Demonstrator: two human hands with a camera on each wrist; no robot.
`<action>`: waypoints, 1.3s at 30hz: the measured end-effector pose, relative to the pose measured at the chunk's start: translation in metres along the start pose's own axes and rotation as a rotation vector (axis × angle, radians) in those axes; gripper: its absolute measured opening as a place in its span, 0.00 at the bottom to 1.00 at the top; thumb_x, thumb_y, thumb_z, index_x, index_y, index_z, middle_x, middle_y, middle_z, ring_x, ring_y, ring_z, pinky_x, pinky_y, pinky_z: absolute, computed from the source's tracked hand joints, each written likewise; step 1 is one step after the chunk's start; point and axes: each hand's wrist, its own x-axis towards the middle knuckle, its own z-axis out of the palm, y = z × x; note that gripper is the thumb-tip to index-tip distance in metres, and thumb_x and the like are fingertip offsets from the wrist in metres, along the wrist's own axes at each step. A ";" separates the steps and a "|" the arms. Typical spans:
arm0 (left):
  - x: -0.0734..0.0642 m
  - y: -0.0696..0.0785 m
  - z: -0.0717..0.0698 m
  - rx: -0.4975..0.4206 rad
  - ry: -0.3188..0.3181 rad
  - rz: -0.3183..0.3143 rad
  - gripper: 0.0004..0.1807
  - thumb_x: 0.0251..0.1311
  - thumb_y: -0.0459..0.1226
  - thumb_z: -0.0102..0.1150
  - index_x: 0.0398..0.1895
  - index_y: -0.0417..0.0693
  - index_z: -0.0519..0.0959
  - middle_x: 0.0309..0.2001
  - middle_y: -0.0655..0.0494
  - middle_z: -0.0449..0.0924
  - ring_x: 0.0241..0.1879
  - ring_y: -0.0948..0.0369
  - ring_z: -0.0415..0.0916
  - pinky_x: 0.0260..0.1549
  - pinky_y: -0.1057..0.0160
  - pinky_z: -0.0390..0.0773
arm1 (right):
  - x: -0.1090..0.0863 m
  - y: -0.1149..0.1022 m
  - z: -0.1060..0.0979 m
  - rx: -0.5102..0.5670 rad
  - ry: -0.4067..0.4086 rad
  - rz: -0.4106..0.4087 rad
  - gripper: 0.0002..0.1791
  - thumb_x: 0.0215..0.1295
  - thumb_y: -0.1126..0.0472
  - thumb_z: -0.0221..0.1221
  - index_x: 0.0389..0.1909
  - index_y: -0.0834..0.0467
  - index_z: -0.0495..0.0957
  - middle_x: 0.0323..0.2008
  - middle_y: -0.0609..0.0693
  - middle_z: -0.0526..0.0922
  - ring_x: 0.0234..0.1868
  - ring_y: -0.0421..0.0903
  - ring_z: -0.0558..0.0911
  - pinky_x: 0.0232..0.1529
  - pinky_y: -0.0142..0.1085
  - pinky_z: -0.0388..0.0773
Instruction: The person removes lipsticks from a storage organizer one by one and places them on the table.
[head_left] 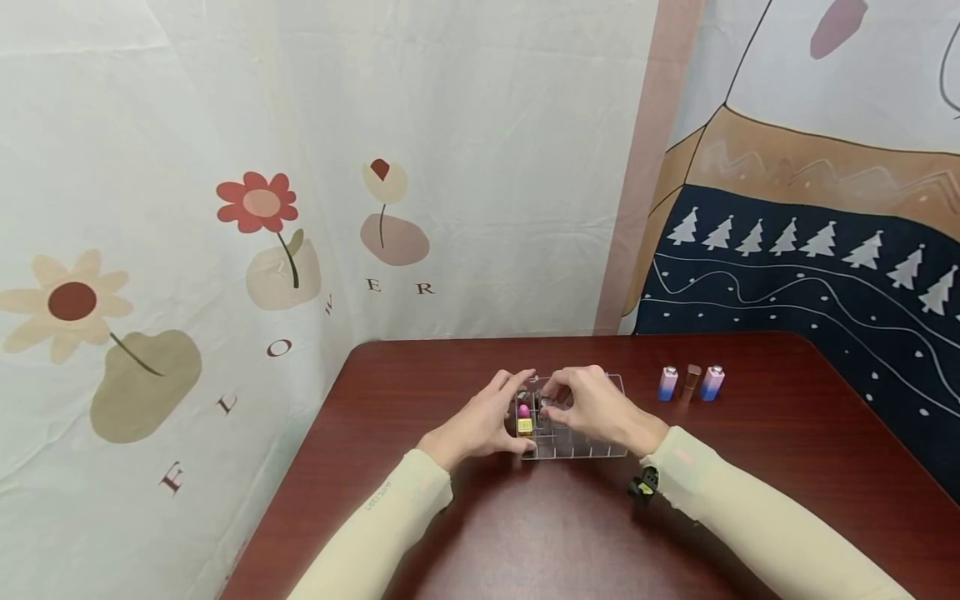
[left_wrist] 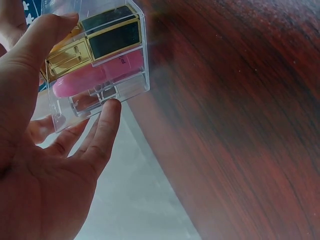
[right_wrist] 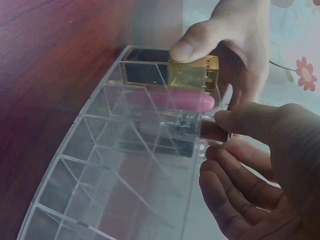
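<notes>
A clear plastic lipstick organizer (head_left: 577, 456) with divided compartments stands on the table between both hands. My left hand (head_left: 480, 425) grips its left end, thumb at the near side and fingers along the far side. In that end sit a black-and-gold lipstick (left_wrist: 112, 40) and a pink tube (left_wrist: 90, 80). My right hand (head_left: 596, 404) reaches over the organizer. Its thumb and fingers pinch the top of a clear-capped tube (right_wrist: 189, 125) with a dark lower part, which stands in a compartment beside the pink tube. Several compartments farther right hold nothing.
To the right of the organizer stand two pink-and-blue lipstick tubes (head_left: 667, 383) with a brown tube (head_left: 689, 383) between them. The dark red wooden table (head_left: 525, 533) meets a printed curtain (head_left: 480, 167) at its back edge. A black device (head_left: 643, 483) hangs at the right wrist.
</notes>
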 end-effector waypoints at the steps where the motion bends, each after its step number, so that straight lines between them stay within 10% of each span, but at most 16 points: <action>1: 0.000 0.000 0.000 0.001 0.000 0.000 0.66 0.59 0.44 0.92 0.95 0.53 0.58 0.71 0.45 0.74 0.52 0.56 0.82 0.64 0.52 0.88 | 0.000 0.000 -0.001 0.001 0.004 0.002 0.10 0.66 0.63 0.84 0.44 0.58 0.94 0.36 0.47 0.94 0.37 0.38 0.89 0.40 0.32 0.90; 15: 0.000 0.002 0.002 0.043 0.011 0.002 0.66 0.59 0.45 0.92 0.96 0.52 0.57 0.73 0.45 0.74 0.55 0.54 0.82 0.67 0.51 0.88 | -0.001 0.001 -0.017 0.049 0.057 -0.026 0.11 0.66 0.64 0.84 0.46 0.59 0.95 0.38 0.49 0.95 0.38 0.48 0.93 0.42 0.47 0.95; 39: -0.002 0.002 0.003 0.008 0.006 -0.022 0.67 0.59 0.44 0.92 0.96 0.54 0.57 0.75 0.44 0.73 0.52 0.55 0.85 0.62 0.53 0.90 | -0.017 0.013 -0.047 0.243 0.161 0.080 0.13 0.69 0.62 0.83 0.53 0.53 0.97 0.41 0.43 0.96 0.40 0.39 0.91 0.46 0.37 0.95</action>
